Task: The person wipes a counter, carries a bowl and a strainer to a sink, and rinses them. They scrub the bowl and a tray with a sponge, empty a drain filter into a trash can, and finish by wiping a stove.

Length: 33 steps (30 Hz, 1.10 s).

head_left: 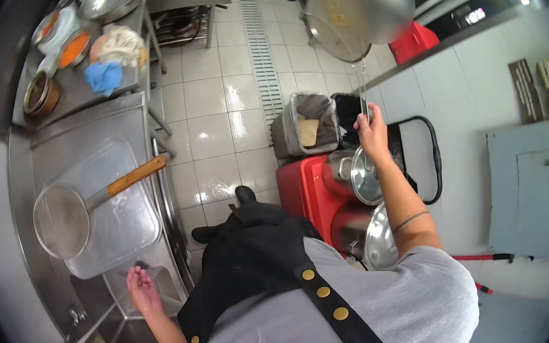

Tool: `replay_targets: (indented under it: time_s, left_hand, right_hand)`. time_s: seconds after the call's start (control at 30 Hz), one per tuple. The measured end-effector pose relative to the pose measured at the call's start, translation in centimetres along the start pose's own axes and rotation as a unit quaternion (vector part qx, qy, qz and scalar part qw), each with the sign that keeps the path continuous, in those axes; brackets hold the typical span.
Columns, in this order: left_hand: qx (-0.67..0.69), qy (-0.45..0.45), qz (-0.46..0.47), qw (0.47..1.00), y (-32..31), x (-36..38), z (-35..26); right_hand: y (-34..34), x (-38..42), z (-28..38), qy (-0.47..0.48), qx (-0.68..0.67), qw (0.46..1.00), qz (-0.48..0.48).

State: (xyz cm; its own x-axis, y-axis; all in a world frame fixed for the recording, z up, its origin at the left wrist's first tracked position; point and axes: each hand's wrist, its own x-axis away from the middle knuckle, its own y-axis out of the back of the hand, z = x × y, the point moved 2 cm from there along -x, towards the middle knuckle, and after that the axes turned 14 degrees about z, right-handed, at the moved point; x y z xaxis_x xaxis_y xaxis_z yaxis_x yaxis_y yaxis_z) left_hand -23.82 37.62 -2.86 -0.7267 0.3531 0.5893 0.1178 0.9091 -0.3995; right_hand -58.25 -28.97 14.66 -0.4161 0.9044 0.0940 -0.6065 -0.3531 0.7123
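My right hand (373, 132) is closed round the long wire handle of a large round strainer (332, 19), which is held out ahead at the upper right. Something yellowish shows in its mesh. Over the sink (152, 287) at the lower left is my left hand (141, 287), its fingers extended and nothing seen in it. Just ahead of that hand, a second strainer (62, 221) with a wooden handle (136, 176) lies on a translucent plastic lid (128, 222) on the steel counter.
Lidded metal pots (366, 176) stand on a red container (301, 195) at my right. Beyond are a lined bin (311, 109) and another person, partly blurred. Bowls and a blue cloth (103, 78) sit on the upper left counter. A grate (261, 58) crosses the tiled floor.
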Motion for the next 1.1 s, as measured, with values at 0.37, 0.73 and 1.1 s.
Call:
replay_targets:
  time_s: [0.37, 0.73, 1.1]
  left_hand:
    - [-0.14, 0.042, -0.014, 0.989, -13.8, 4.8, -0.7]
    - [-0.171, 0.083, -0.053, 0.98, -16.0, 8.9, 3.6]
    - [-0.177, 0.061, -0.084, 0.979, -18.0, 12.1, 5.2]
  right_hand:
    - [-2.8, -7.5, -14.1, -0.022, 0.253, 0.966, -0.054]
    - [-2.8, -12.2, -22.2, -0.135, 0.334, 0.905, 0.225]
    - [-2.4, -15.2, -16.7, -0.082, 0.262, 0.934, 0.227]
